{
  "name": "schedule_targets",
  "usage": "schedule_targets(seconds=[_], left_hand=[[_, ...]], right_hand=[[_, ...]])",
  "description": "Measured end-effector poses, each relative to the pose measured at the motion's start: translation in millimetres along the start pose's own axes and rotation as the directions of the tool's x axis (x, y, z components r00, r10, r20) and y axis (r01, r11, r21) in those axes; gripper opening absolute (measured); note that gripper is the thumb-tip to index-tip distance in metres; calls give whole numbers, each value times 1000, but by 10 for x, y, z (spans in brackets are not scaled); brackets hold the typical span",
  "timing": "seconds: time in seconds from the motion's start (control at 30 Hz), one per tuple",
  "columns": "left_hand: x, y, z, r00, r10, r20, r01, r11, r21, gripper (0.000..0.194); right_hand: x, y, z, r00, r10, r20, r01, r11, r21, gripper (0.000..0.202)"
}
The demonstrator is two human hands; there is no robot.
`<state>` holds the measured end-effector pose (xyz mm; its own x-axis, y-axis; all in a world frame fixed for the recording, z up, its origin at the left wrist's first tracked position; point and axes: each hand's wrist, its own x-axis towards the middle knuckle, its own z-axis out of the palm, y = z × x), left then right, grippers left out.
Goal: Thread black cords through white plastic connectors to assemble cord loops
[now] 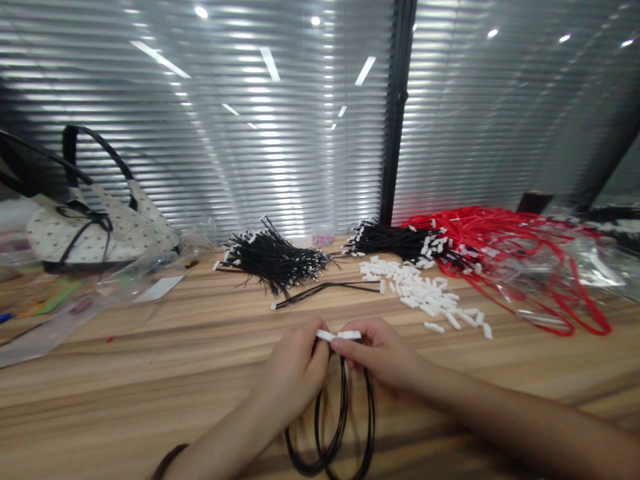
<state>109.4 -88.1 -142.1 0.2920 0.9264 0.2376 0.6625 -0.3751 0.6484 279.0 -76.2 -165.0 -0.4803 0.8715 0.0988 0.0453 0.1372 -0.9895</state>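
Note:
Near the table's front, my left hand (pixel 295 363) and my right hand (pixel 383 350) are close together, both with fingers closed. Between my left thumb and fingers is a small white plastic connector (pixel 324 335). My right thumb and forefinger pinch a second white plastic piece (pixel 352 335), its inner end meeting or almost meeting the first. Thin black cables (pixel 343 407) hang in loops below both hands. How the cables join the white pieces is hidden by my fingers.
Beyond my hands lie two bundles of black cables (pixel 273 257), a few loose cables (pixel 325 287) and a pile of white plastic pieces (pixel 425 290). Red straps (pixel 500 230) and clear bags (pixel 590 263) are at right. A dotted handbag (pixel 145 227) stands at left, before window blinds.

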Motion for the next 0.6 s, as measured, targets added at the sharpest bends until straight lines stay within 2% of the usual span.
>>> schedule_targets(seconds=[0.1,0.17,0.2,0.27,0.37,0.4,0.47,0.6], left_hand=[[20,60,-70,999,8,41,-4,995,-97,21],[46,98,-155,985,12,173,28,973,-228,26],[59,112,-199,965,15,262,62,958,-281,32],[74,124,-267,899,24,438,133,937,-324,47],[66,112,-294,793,40,608,183,936,-300,59],[59,105,-284,772,37,635,198,935,-295,61],[46,94,-250,755,5,655,247,924,-292,62],[45,97,-187,779,-56,624,316,896,-314,63]], right_hand=[[16,-29,-39,1000,19,4,-19,1000,20,52],[22,-72,-88,997,19,74,-21,1000,23,51],[21,-95,-116,992,16,125,-18,1000,17,50],[12,-132,-166,974,1,226,2,1000,-11,49],[-17,-141,-214,944,-4,329,41,994,-106,46],[-28,-133,-222,941,2,338,53,987,-153,43],[-45,-108,-227,943,-7,334,89,968,-233,35],[-64,-65,-205,933,-80,350,175,953,-249,26]])
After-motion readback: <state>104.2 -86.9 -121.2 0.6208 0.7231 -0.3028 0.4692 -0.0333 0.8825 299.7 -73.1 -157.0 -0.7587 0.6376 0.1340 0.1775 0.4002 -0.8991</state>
